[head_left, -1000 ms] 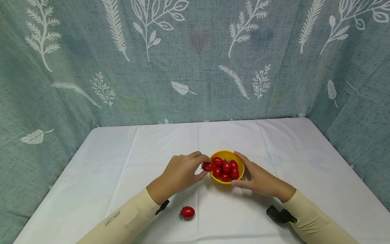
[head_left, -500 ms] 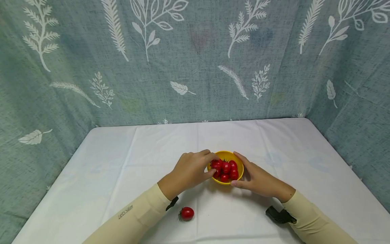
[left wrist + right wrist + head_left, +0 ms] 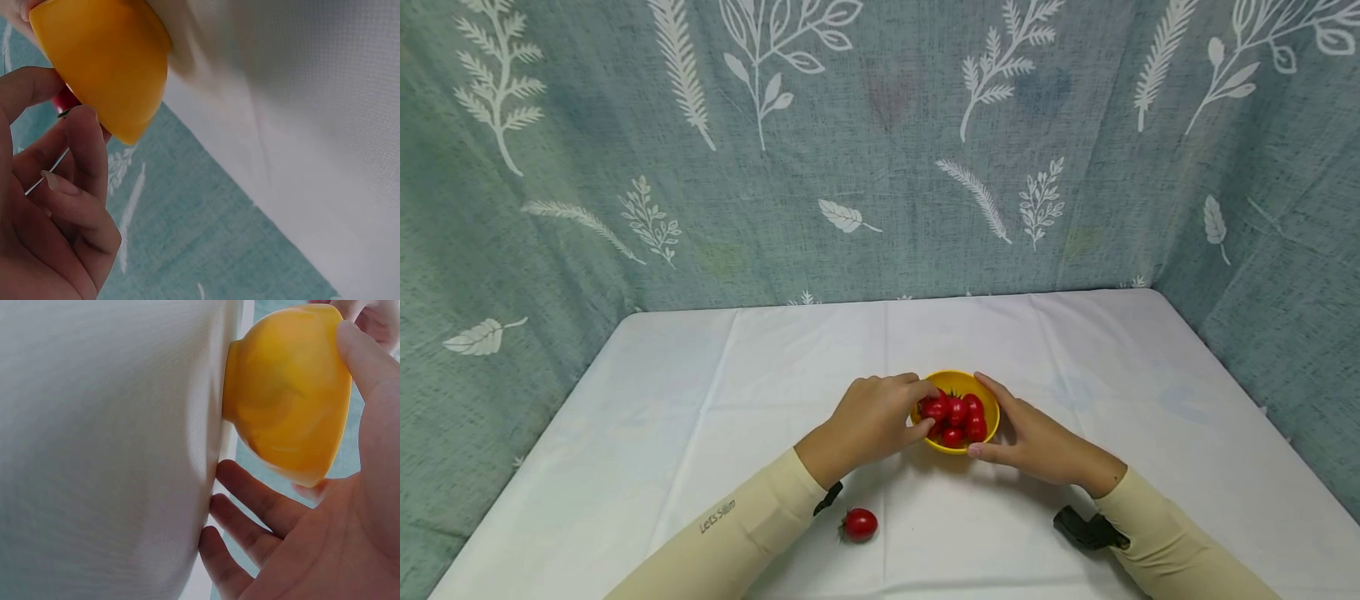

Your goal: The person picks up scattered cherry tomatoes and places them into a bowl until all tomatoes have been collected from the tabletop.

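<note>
A yellow bowl (image 3: pixel 951 382) with several red cherry tomatoes (image 3: pixel 975 429) in it stands on the white-covered table. At the bowl's left side my left hand (image 3: pixel 876 421) pinches a cherry tomato (image 3: pixel 934 408) between thumb and fingers, just inside the rim. In the left wrist view, that tomato (image 3: pixel 66 100) is mostly hidden behind the bowl (image 3: pixel 112 62) and fingertips. My right hand (image 3: pixel 1045 442) steadies the bowl from the right, thumb at the near rim and index finger at the far rim. Its other fingers spread low by the tablecloth in the right wrist view.
One loose cherry tomato (image 3: pixel 860 525) with a green stem lies on the white tablecloth (image 3: pixel 970 542), nearer the front and beside my left forearm. A green leaf-patterned curtain (image 3: pixel 880 192) hangs behind the table and along both sides.
My left hand has moved right with the pinched cherry tomato, from outside the bowl's left rim to over the tomatoes inside. The right hand and the loose tomato have stayed put.
</note>
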